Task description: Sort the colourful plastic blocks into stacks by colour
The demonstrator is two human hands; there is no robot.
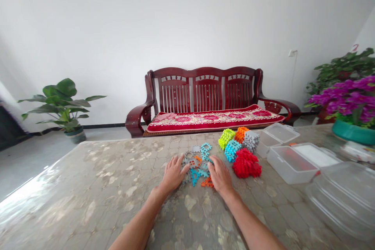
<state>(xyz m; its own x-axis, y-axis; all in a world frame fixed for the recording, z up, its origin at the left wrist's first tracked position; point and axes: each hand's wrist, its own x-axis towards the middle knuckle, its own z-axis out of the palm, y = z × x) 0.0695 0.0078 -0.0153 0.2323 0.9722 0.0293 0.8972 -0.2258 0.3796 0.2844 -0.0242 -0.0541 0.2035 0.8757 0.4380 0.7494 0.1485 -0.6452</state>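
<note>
Loose interlocking plastic pieces (195, 172) in grey, blue and orange lie spread flat on the patterned tablecloth (123, 195). At their left side rests my left hand (173, 172), palm down, its fingers stretched forward and the thumb by the pieces. My right hand (220, 174) is on the opposite side, fingers spread at the edge of the pieces, near an orange piece (207, 182). Neither hand appears to grip anything. Right of my right hand sit sorted stacks: red (246, 163), blue (232, 150), lime green (226, 139), orange (241, 134) and grey (251, 141).
Clear plastic boxes (291, 168) stand open on the right, with transparent lids (348, 199) nearer me. A purple flower pot (353, 131) is at the far right. Beyond the table are a wooden bench (205, 90) and a potted plant (75, 134).
</note>
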